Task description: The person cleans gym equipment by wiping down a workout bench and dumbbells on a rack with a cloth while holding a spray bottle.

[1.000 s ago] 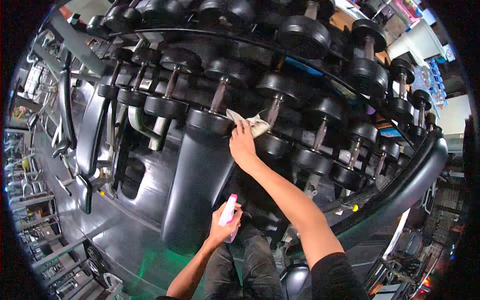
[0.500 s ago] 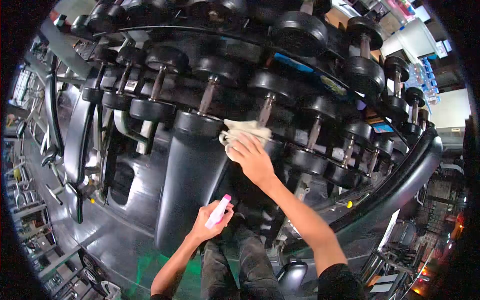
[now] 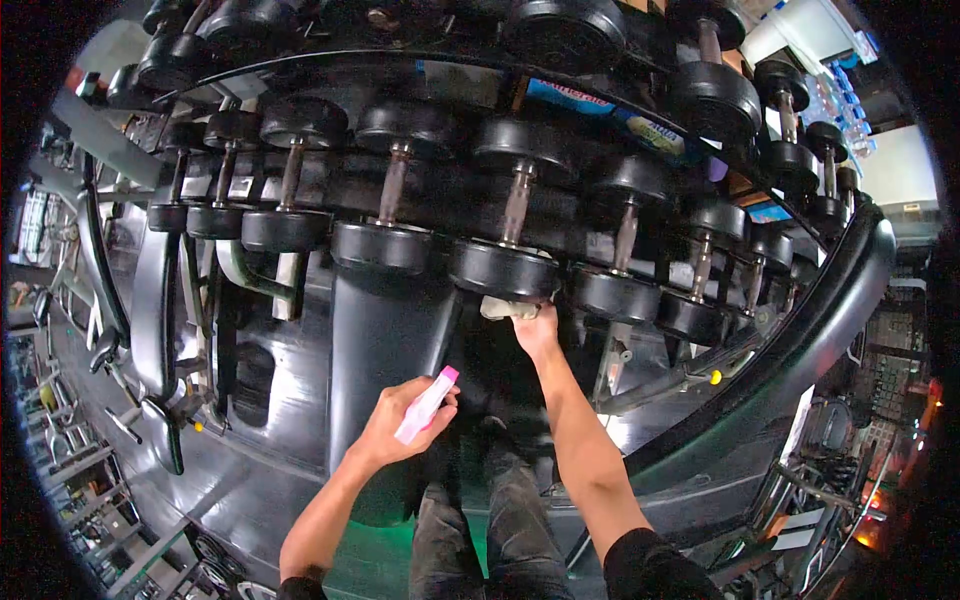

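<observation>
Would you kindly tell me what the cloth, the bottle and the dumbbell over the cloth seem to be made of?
Cloth: probably matte fabric, since it bunches softly. Bottle: likely smooth plastic, evenly pink and white. Dumbbell: heads perhaps black rubber, softly shining; handle probably metal, greyish and glinting.

A person at a dumbbell rack point(image 3: 330, 59) grips a pink-and-white spray bottle point(image 3: 425, 408) in the left hand point(image 3: 398, 420), while the right hand point(image 3: 537, 326) holds a pale cloth point(image 3: 508, 309) at the underside of a black dumbbell point(image 3: 517, 205), its fingers partly hidden. More dumbbells line the rack on two tiers. A padded bench point(image 3: 385, 335) stands just left of the cloth; a long black pad point(image 3: 810, 330) slants at right.
</observation>
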{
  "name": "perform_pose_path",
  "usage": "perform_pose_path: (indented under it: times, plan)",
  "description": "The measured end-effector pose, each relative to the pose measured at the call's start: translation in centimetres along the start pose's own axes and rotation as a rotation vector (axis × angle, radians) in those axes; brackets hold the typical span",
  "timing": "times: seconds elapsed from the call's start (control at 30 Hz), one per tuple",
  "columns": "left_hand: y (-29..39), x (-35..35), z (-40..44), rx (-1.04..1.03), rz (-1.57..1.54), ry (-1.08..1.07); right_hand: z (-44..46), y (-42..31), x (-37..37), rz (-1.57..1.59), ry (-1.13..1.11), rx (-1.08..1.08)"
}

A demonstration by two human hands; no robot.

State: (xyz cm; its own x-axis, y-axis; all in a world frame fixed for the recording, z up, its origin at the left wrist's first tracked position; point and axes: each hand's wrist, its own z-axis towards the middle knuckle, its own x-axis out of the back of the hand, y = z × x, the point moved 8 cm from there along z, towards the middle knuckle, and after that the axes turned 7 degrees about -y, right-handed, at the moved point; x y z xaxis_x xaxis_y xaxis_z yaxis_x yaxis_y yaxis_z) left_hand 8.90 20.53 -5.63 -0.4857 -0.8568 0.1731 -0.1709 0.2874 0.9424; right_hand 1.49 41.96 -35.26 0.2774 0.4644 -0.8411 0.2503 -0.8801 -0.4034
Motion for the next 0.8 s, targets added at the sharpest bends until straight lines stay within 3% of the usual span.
perform_pose_path:
  times: [0.07,0.13,0.17,0.27,0.37,0.43,0.47,0.5,0.53,0.57,0.6,0.63,0.67,0.77,0.8]
  plan:
    - [0.0,-0.5,0.1,-0.043,0.004,0.011,-1.4,-0.1,-1.9,0.044,0.11,0.04]
    - [-0.8,-1.4,-0.1,0.016,-0.081,0.005,-5.6,-3.7,-6.5,-0.33,0.365,0.373]
    - [-1.1,-1.8,-0.3,0.05,-0.134,0.004,-7.0,-5.0,-8.1,-0.861,0.369,0.385]
    - [-1.6,-3.1,-1.1,-0.175,-0.102,0.041,-7.9,-6.6,-16.9,-1.755,0.163,0.625]
    - [-3.9,-4.7,-1.9,-0.035,-0.2,0.032,-6.1,-4.6,-26.4,-2.296,-0.283,0.685]
    - [-4.2,-5.5,-2.7,0.005,-0.235,0.035,-3.6,-0.5,-27.4,-2.507,-0.603,0.563]
    - [-5.0,-6.0,-3.0,0.127,-0.287,0.032,-2.1,2.0,-26.9,-2.702,-0.688,0.405]
    - [-5.8,-6.5,-3.3,0.247,-0.339,0.029,-1.0,4.2,-26.5,-3.029,-0.752,0.183]
    - [-5.5,-6.6,-3.3,0.242,-0.337,0.032,-0.2,5.8,-26.0,-3.142,-0.823,-0.087]
    - [-4.9,-6.5,-3.4,0.192,-0.267,0.053,0.5,7.1,-25.6,-3.266,-0.849,-0.139]
    - [-4.3,-6.4,-3.4,0.141,-0.196,0.075,0.2,7.4,-26.7,-3.303,-0.911,-0.434]
    - [-4.1,-6.4,-3.3,0.079,-0.161,0.07,6.1,13.0,-17.4,-3.615,-0.469,-0.078]
    - [-4.1,-6.5,-3.3,0.078,-0.159,0.069,11.1,18.1,-8.7,-3.801,0.126,0.206]
    - [-5.2,-7.1,-3.5,0.172,-0.327,0.066,6.0,11.5,-17.9,-3.946,0.017,-0.087]
    - [-5.5,-7.2,-3.6,0.193,-0.335,0.075,4.9,9.7,-19.9,-3.947,0.02,-0.096]
